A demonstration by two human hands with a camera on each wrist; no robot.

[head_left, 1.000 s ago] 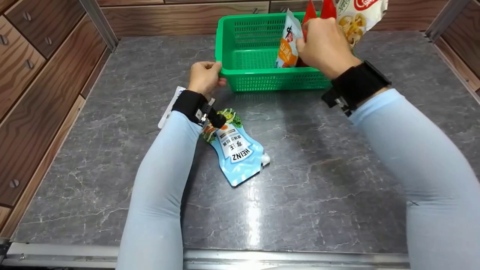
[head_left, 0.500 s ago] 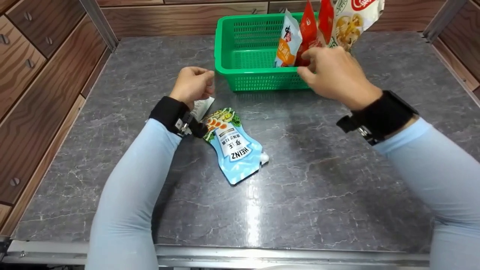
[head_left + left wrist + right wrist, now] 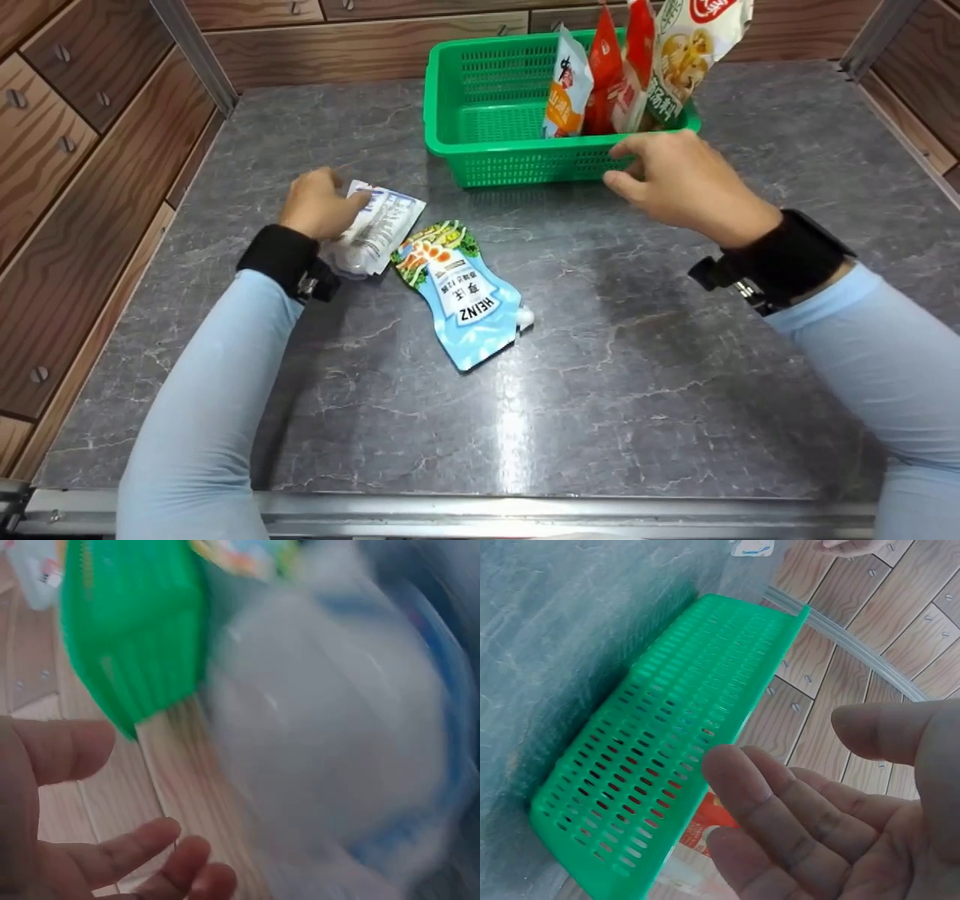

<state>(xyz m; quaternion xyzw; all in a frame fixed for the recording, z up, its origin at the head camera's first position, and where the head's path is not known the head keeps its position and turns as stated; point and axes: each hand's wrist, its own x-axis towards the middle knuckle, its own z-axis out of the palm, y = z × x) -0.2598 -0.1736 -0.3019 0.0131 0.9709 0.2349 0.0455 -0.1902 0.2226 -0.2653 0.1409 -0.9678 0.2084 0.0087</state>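
Note:
My left hand point(image 3: 319, 204) hovers over or beside a white printed packet point(image 3: 384, 225) on the table; whether it touches the packet is unclear. In the left wrist view the thumb and fingers point(image 3: 135, 851) are spread apart, and the packet point(image 3: 330, 720) is a large pale blur. To the packet's right lies a light-blue Heinz pouch point(image 3: 471, 300) with a white cap. My right hand point(image 3: 682, 180) holds nothing, just in front of the green basket point(image 3: 525, 161). Its fingers point(image 3: 780, 817) are loosely extended near the basket rim in the right wrist view.
Several packets stand upright in the basket's right part: a white-and-orange one point(image 3: 566, 94), a red one point(image 3: 602, 75), another red one point(image 3: 639, 52) and a tall cream one point(image 3: 690, 52). Wood-patterned panels point(image 3: 367, 52) border the grey table point(image 3: 637, 390).
My left hand has let go of the basket's left corner and moved left and nearer, over the white packet. The right hand has drawn back from the packets in the basket.

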